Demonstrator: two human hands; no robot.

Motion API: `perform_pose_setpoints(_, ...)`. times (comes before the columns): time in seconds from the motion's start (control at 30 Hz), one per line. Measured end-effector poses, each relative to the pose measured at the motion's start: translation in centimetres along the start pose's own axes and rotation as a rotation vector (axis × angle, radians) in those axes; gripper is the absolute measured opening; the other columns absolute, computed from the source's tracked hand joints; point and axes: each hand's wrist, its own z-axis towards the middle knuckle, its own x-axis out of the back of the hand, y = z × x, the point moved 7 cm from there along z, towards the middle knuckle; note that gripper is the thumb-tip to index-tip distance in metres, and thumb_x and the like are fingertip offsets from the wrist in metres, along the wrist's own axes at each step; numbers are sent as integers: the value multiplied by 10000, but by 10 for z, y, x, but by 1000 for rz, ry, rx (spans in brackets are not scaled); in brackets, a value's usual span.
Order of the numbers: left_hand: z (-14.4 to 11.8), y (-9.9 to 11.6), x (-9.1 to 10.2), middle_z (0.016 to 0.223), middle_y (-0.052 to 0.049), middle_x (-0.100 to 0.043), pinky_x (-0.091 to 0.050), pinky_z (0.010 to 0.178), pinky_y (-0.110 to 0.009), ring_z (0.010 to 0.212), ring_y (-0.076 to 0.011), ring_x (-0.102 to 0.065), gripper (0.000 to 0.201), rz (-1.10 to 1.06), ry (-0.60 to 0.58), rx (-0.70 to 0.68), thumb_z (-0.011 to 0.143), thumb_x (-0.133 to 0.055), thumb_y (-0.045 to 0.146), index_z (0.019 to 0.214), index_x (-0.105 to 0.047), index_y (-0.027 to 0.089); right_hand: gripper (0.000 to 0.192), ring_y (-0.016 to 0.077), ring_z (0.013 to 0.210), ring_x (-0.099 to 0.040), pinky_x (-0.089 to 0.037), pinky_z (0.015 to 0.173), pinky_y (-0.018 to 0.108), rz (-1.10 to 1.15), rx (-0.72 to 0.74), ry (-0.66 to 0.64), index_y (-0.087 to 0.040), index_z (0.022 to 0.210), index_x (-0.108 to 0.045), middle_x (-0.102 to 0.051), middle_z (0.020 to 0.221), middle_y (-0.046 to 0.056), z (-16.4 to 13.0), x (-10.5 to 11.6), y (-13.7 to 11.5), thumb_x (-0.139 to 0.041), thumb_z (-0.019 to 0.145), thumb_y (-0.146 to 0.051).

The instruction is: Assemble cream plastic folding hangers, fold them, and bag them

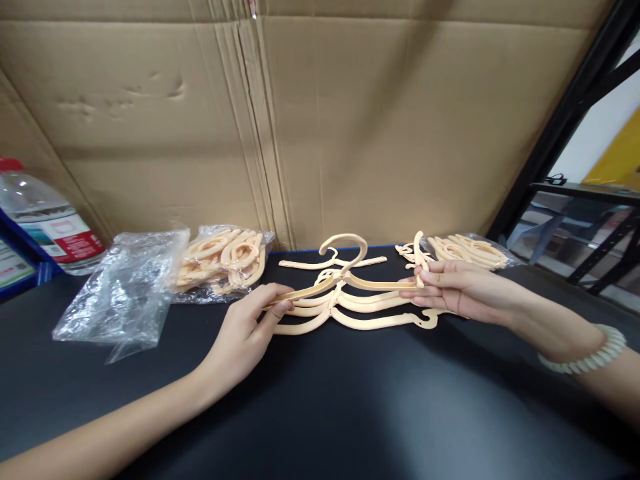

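A cream plastic clothes hanger is raised above the black table, its hook pointing up. My left hand pinches its left arm between thumb and fingers. At the hanger's right end, my right hand is closed on a short curved cream piece that stands upright against the arm's tip; whether the two are joined I cannot tell. Under the raised hanger lie several more hangers, partly hidden by it. Behind them rests another small hanger.
Clear plastic bags of cream hanger parts stand at left and right. A crumpled clear bag lies nearer on the left, before a large bottle. Cardboard walls the back; a black metal shelf is at right.
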Motion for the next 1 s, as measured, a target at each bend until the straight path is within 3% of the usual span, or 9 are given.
perform_pose_setpoints(0.13, -1, 0, -1, 833, -17, -684, -475, 694, -268, 759, -181, -633, 240, 20, -4, -14, 924, -462, 360, 910, -633, 193, 121, 184, 877, -722, -547, 949, 306, -13, -13, 28, -150, 742, -611, -697, 818, 46, 0, -2, 2, -722, 787, -162)
perform_pose_setpoints(0.3, -3, -1, -1, 838, -21, -687, -465, 718, -290, 769, -189, -634, 238, 31, -13, -10, 927, -457, 357, 926, -632, 195, 194, 192, 861, -710, -531, 987, 356, -51, 98, 115, -152, 711, -616, -673, 790, 35, -1, -4, 0, -797, 718, -222)
perform_pose_setpoints(0.63, -5, 0, -4, 756, -14, -646, -428, 681, -291, 713, -177, -592, 262, 24, -69, -6, 938, -425, 332, 895, -640, 188, 509, 140, 633, -678, -601, 732, 283, -100, 264, 266, -170, 662, -555, -627, 651, -13, -5, -10, -5, -917, 439, -449)
perform_pose_setpoints(0.83, -6, 1, 0, 668, -5, -603, -394, 624, -276, 648, -170, -533, 301, 30, -49, 18, 915, -436, 358, 848, -672, 183, 512, 173, 696, -708, -595, 726, 289, -110, 326, 264, -180, 708, -549, -652, 687, -2, -2, -13, -4, -893, 486, -487)
perform_pose_setpoints(1.0, -5, -1, -2, 645, 3, -618, -344, 516, -253, 544, -139, -470, 385, -138, -129, 199, 903, -418, 436, 818, -681, 169, 479, 184, 686, -713, -604, 748, 347, -90, 391, 262, -189, 758, -545, -697, 765, 20, -6, -14, -10, -868, 555, -478)
